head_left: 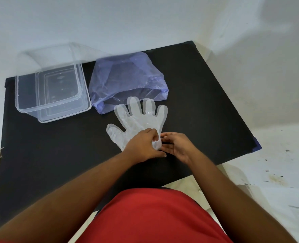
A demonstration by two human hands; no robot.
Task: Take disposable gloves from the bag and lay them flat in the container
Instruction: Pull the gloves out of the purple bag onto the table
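I see one glove (138,120) out of the bag (127,79), mid-table, both hands (143,146) (178,146) pinching its cuff; the container (52,95) at the far-left corner looks empty.

A single head-worn wide-angle view looks forward and steeply down — close over the left hand (143,144) and right hand (178,146). Beyond the fingertips spreads a black table (40,163); the wall rises past its far edge.
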